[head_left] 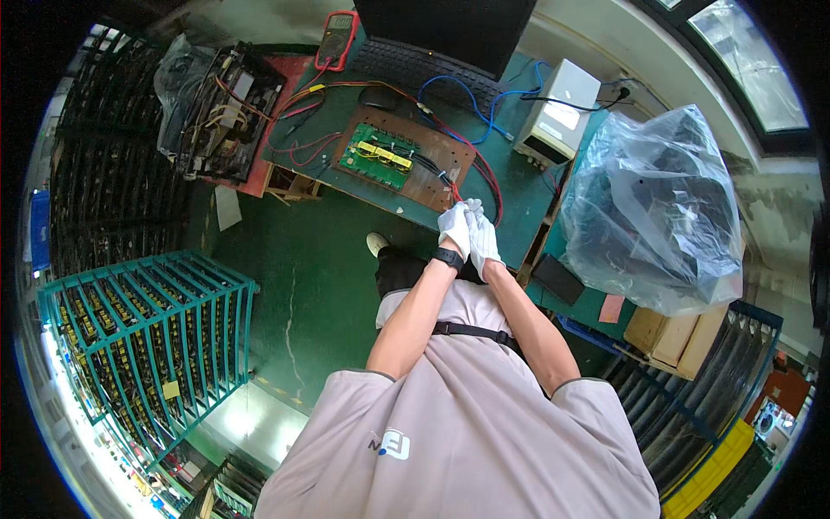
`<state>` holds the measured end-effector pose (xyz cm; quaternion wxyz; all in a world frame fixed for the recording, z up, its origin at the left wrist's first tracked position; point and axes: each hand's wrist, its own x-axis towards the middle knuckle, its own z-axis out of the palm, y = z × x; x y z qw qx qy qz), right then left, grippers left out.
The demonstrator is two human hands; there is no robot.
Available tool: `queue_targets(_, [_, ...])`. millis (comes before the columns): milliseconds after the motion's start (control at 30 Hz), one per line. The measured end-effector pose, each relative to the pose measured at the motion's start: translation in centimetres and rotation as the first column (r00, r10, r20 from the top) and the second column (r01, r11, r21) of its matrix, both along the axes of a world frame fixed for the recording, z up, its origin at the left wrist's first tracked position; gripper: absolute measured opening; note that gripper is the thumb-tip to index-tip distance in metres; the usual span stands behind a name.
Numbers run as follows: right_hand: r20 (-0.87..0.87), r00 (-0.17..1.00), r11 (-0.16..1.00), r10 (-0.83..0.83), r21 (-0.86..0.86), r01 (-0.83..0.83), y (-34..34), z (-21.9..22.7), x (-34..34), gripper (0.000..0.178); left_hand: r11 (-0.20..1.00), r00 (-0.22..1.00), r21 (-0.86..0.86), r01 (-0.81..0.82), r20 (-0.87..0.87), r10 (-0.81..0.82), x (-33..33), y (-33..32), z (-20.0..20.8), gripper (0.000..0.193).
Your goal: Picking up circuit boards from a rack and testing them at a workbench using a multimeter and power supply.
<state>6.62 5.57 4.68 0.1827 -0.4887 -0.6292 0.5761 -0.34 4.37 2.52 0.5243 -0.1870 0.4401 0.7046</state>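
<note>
White-gloved left hand (453, 228) and right hand (484, 240) meet over the near edge of a green table (524, 195), at the red ends of wires (456, 189) trailing off a brown plate (445, 157) beside a green board (372, 167); overlapping fingers hide the tips, and whether either grip is pinching them cannot be told. Beyond, a laptop's screen (441, 30) is cut off at the top, while at right cloudy plastic (653, 216) blurs the dark object underneath
</note>
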Motion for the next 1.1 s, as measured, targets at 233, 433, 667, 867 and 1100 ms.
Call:
queue_targets(233, [0.027,0.994,0.993,0.107,0.042,-0.108,0.6,0.6,0.7,0.041,1.0,0.999,0.008,0.016,-0.034,-0.015,0.2,-0.3,0.3,0.029])
queue_targets(433, [-0.116,0.991,0.982,0.069,-0.167,-0.088,1.7,1.6,1.8,0.048,0.991,0.965,-0.035,0.129,-0.225,-0.134,0.0,-0.4,0.8,0.035])
queue_targets(667, [-0.19,0.964,0.931,0.186,-0.279,-0.235,2.4,2.2,2.5,0.036,0.956,0.912,-0.2,0.213,-0.31,-0.268,-0.3,-1.0,0.0,0.042])
queue_targets(867, [-0.122,0.982,0.965,0.142,-0.203,-0.164,2.4,1.6,1.9,0.033,0.954,0.909,-0.075,0.29,-0.291,-0.299,-0.8,-0.9,0.6,0.038])
queue_targets(1100, [-0.092,0.995,0.995,0.043,-0.087,-0.051,1.3,1.2,1.1,0.036,0.979,0.978,0.039,0.202,-0.07,-0.199,-1.0,-0.7,0.9,0.035])
